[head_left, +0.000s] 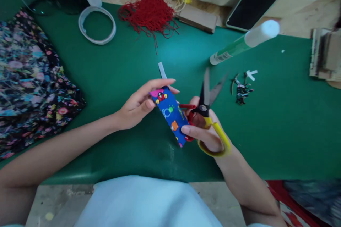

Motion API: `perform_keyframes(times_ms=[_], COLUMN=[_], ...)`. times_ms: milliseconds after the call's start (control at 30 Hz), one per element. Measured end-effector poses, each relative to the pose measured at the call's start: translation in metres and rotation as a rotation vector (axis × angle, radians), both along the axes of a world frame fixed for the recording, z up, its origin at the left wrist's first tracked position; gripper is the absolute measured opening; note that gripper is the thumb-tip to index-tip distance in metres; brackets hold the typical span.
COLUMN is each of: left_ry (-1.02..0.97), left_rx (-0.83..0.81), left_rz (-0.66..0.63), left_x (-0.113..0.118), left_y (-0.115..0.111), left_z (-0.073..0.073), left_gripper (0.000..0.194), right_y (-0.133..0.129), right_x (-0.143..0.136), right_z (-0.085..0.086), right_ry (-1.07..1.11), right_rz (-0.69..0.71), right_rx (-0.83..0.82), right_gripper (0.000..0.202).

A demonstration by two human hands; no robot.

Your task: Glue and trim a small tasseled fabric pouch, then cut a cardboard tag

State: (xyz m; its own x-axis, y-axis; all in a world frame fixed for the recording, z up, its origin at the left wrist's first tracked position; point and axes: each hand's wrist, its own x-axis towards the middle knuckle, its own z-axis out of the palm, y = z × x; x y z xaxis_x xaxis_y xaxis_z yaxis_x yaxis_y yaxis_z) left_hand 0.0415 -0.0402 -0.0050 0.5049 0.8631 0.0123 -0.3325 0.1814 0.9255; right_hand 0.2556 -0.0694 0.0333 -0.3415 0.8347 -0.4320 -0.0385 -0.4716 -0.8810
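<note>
A small rectangular piece of blue cartoon-print fabric (170, 115) is tilted between my hands. My left hand (137, 108) is at its upper end, fingers running behind it and thumb against its left edge. My right hand (205, 134) presses its thumb on the lower right part of the fabric. That same hand carries scissors (204, 108) with yellow and red handles, their blades spread and pointing away from me. Some right fingers are hidden behind the handles. Just beyond my left fingertips a narrow pale strip (162, 70) sticks out.
Floral black fabric (39, 85) covers the left side. Farther back are a tape roll (97, 25), a heap of red cords (150, 12) and a dark-screened device (262, 0). A glue stick (243, 42) stands to the right, near fabric scraps (242, 90). Cardboard pieces (326, 55) lie far right.
</note>
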Motion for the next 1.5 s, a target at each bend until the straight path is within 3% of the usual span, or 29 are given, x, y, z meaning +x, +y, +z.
perform_keyframes(times_ms=[100, 200, 300, 600, 833, 1167, 1333, 1500], left_ry=[0.022, 0.083, 0.176, 0.339, 0.271, 0.452, 0.442, 0.444], left_rx=[-0.132, -0.062, 0.039, 0.050, -0.067, 0.266, 0.439, 0.376], left_rz=[-0.018, -0.151, -0.204, -0.169, -0.261, -0.403, -0.367, -0.341], left_x=[0.004, 0.004, 0.003, 0.004, 0.001, 0.000, -0.001, 0.000], left_y=[0.000, 0.000, 0.001, 0.001, 0.004, 0.005, 0.006, 0.003], left_z=[0.000, 0.002, 0.006, 0.010, 0.014, 0.016, 0.019, 0.015], left_gripper=[0.053, 0.055, 0.048, 0.042, 0.041, 0.044, 0.041, 0.038], right_y=[0.000, -0.001, -0.003, -0.014, -0.016, -0.015, -0.014, -0.014], right_x=[0.000, -0.001, -0.004, -0.005, -0.007, -0.013, -0.014, -0.012], right_z=[-0.001, -0.002, -0.003, -0.010, -0.008, -0.012, -0.011, -0.011], right_ry=[-0.150, -0.222, -0.287, -0.326, -0.288, -0.190, -0.180, -0.165], right_rz=[-0.112, -0.160, -0.177, -0.158, -0.125, -0.219, -0.203, -0.188], right_rx=[0.113, 0.200, 0.264, 0.285, 0.311, 0.409, 0.412, 0.404], right_gripper=[0.059, 0.060, 0.059, 0.053, 0.046, 0.040, 0.041, 0.040])
